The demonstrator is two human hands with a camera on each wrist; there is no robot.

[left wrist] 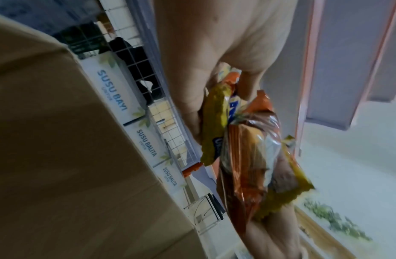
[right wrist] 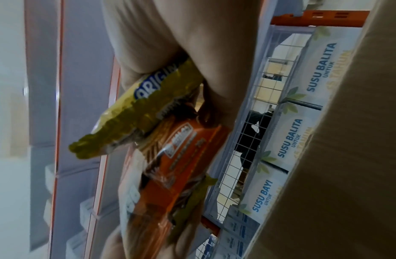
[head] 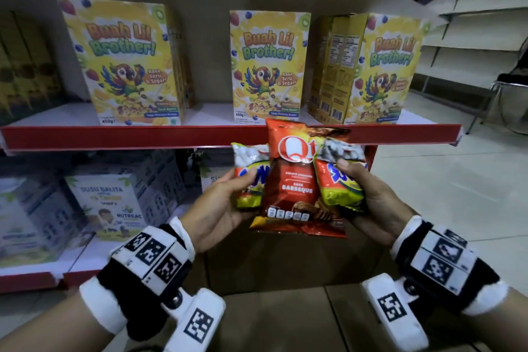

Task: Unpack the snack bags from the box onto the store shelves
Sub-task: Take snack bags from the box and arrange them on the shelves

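Observation:
A red barbeque snack bag (head: pixel 297 183) stands upright between my hands, just below the red shelf edge (head: pixel 143 136). My left hand (head: pixel 228 206) grips a small orange and yellow snack bag (head: pixel 251 177) at its left side. My right hand (head: pixel 368 200) grips a matching small bag (head: pixel 340 180) on the right. The red bag (left wrist: pixel 248 166) is pressed between the two small bags (right wrist: pixel 143 112). Under my wrists sits the brown cardboard box (head: pixel 285 280), its inside hidden.
Yellow cereal boxes (head: pixel 268 66) stand in three groups on the upper shelf, with gaps between them. White milk cartons (head: pixel 111 203) fill the lower shelf on the left. Empty shelving (head: pixel 480 23) and a chair (head: pixel 508 86) are at the right, over a pale floor.

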